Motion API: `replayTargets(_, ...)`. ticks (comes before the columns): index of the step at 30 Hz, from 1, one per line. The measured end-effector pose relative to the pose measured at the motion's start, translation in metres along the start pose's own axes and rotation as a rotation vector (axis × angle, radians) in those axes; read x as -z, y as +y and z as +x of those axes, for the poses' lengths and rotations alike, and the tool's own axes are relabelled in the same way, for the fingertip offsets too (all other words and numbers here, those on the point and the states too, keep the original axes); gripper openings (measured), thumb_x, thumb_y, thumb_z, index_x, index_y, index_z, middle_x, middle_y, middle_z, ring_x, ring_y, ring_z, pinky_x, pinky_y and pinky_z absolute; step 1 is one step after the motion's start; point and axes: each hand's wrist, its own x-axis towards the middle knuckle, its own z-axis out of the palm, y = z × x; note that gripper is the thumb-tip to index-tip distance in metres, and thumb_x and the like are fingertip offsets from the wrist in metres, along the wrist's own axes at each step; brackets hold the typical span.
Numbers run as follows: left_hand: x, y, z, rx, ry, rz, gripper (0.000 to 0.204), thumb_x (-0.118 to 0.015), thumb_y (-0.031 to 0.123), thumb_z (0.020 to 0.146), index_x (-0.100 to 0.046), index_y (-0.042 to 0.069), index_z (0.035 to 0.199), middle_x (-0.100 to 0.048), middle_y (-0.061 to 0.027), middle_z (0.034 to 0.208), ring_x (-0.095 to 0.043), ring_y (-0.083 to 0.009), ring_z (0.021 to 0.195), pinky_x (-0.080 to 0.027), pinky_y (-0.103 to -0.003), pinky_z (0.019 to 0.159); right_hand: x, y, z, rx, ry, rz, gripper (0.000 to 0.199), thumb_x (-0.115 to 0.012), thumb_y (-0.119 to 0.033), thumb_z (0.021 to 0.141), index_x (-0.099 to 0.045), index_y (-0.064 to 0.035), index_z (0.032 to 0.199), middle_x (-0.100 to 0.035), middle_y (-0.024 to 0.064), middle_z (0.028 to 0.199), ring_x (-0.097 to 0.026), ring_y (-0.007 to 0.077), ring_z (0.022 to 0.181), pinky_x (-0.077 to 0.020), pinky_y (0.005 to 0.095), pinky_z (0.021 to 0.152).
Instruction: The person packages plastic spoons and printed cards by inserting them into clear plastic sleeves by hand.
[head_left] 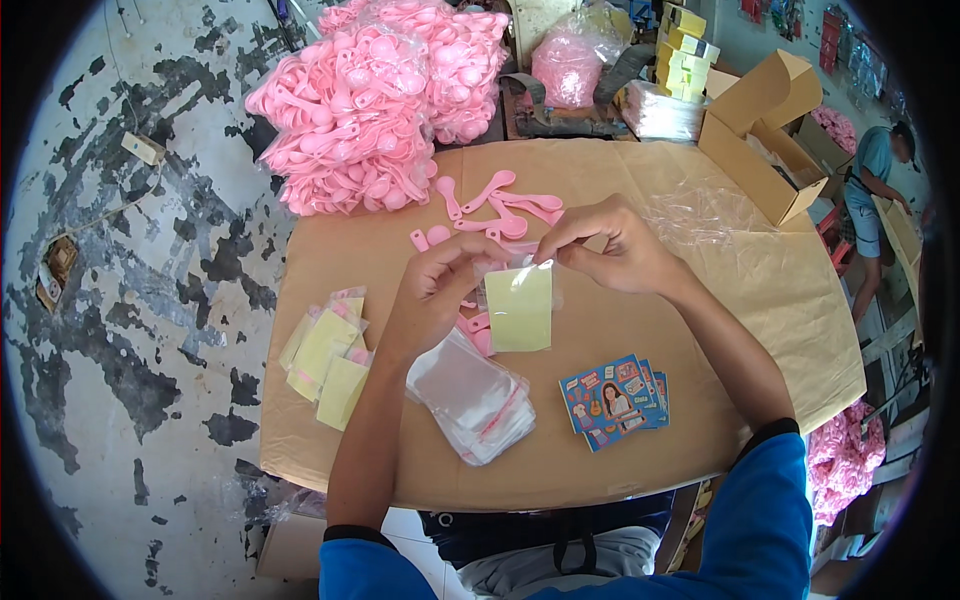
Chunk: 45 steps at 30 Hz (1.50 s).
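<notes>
Between my two hands hangs a small clear plastic bag point(519, 307) with a pale yellow card inside. My left hand point(437, 283) pinches its upper left corner, and my right hand point(612, 246) pinches the upper right corner. Loose pink plastic spoons point(507, 222) lie just beyond my hands, and a few more show behind the bag. Below my left hand rests a stack of flat clear bags point(470, 396). Filled bags with yellow cards point(327, 350) are piled left of my left forearm. A small stack of blue printed cards point(607, 401) sits nearer me, on the right.
Large clear sacks of pink spoons point(350, 120) stand at the table's far left. An open cardboard box point(765, 140) is at the far right, beside crumpled clear plastic point(700, 210). Yellow boxes point(685, 60) are stacked behind. Another person point(868, 190) stands at the right.
</notes>
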Motion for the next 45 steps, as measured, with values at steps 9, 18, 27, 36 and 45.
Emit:
replayTargets(9, -0.003, -0.002, -0.002, 0.086, -0.014, -0.030, 0.011, -0.061, 0.002, 0.090, -0.051, 0.003, 0.086, -0.053, 0.0015, 0.082, -0.058, -0.0040, 0.079, -0.046, -0.018, 0.062, 0.009, 0.003, 0.001, 0.034, -0.019, -0.153, 0.023, -0.056, 0.014, 0.074, -0.070, -0.0004, 0.084, -0.071, 0.0098, 0.084, -0.067, 0.0193, 0.078, -0.0518, 0.0301, 0.070)
replayTargets(18, 0.006, 0.008, -0.005, 0.065, 0.098, 0.010, 0.021, -0.069, 0.002, 0.087, -0.050, 0.005, 0.096, -0.055, 0.0033, 0.081, -0.059, -0.0044, 0.073, -0.047, -0.019, 0.057, -0.013, -0.031, 0.006, -0.332, -0.118, -0.410, 0.035, -0.060, -0.007, 0.089, -0.050, -0.0034, 0.123, -0.070, 0.0134, 0.086, -0.067, 0.0241, 0.080, -0.0527, 0.0331, 0.070)
replayTargets(27, 0.136, 0.047, -0.066, 0.613, -0.122, 0.256, 0.029, -0.063, 0.000, 0.089, -0.059, 0.004, 0.118, -0.064, -0.0029, 0.103, -0.061, -0.0088, 0.087, -0.049, -0.021, 0.078, -0.080, -0.024, -0.010, -0.428, -0.529, -0.514, 0.037, -0.065, -0.038, 0.089, -0.062, -0.0023, 0.098, -0.069, 0.0107, 0.084, -0.067, 0.0245, 0.075, -0.0515, 0.0361, 0.069)
replayTargets(36, 0.103, 0.045, -0.048, 0.654, -0.430, 0.081, 0.033, -0.074, 0.014, 0.085, -0.064, -0.001, 0.113, -0.069, -0.0063, 0.099, -0.067, -0.0131, 0.089, -0.053, -0.025, 0.077, -0.088, -0.009, -0.015, -0.355, -0.524, -0.416, 0.029, -0.061, -0.032, 0.091, -0.062, -0.0037, 0.084, -0.065, 0.0121, 0.073, -0.064, 0.0279, 0.070, -0.0493, 0.0392, 0.064)
replayTargets(45, 0.060, 0.018, -0.034, 0.776, -0.850, 0.123, 0.033, -0.074, 0.019, 0.085, -0.068, -0.001, 0.111, -0.072, -0.0061, 0.092, -0.066, -0.0084, 0.080, -0.054, -0.022, 0.072, -0.084, -0.009, -0.010, -0.288, -0.413, -0.593, 0.024, -0.058, -0.028, 0.092, -0.067, -0.0059, 0.096, -0.066, 0.0138, 0.076, -0.064, 0.0344, 0.073, -0.0507, 0.0446, 0.068)
